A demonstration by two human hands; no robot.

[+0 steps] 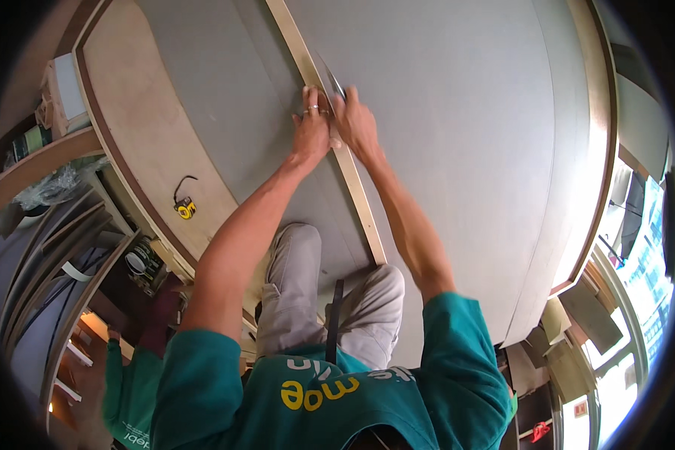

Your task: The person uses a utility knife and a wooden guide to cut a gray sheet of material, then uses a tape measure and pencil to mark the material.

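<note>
A long, pale wooden strip lies across a large grey sheet, running from the far edge down to my knees. My left hand holds it down, with fingers stretched along its left side and the thumb near its right edge. Close beside it on the right, my right hand is closed around a knife. The thin blade points away from me next to the strip's right edge. Most of the knife's handle is hidden in the fingers.
A yellow and black tape measure sits on the bare plywood at left. My knees rest at the sheet's near side. Shelving with curved panels stands at lower left, near another person in a green sleeve. Board offcuts are at lower right.
</note>
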